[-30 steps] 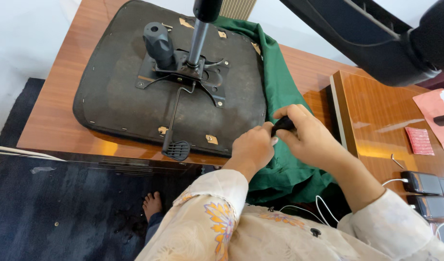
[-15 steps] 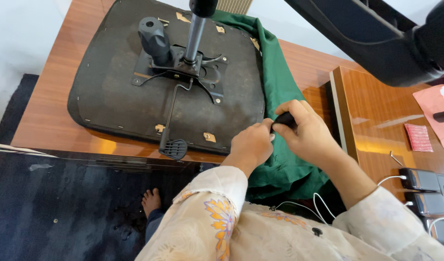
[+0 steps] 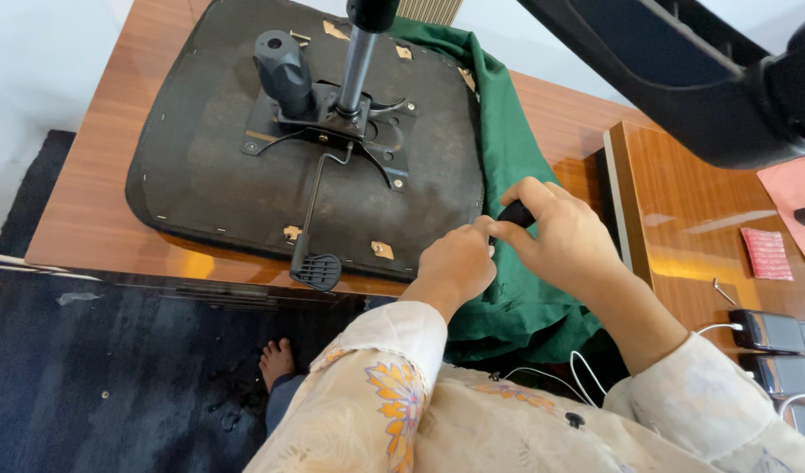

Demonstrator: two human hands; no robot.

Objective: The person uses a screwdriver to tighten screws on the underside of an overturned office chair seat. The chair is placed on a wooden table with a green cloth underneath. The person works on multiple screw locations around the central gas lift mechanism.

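Item: small black handle, at the upturned chair seat's 4 o'clock edge, over green cloth. Right hand fingers clenched it; left hand fingertips pinched its end. Best kept steady, grip firm.

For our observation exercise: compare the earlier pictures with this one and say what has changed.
Little has changed. Both hands, left hand and right hand, stay together on the small black cylindrical part, grip unchanged. The upturned black chair seat and green cloth lie as before; only the view shifted slightly.

Small red packet flat on right wooden desk
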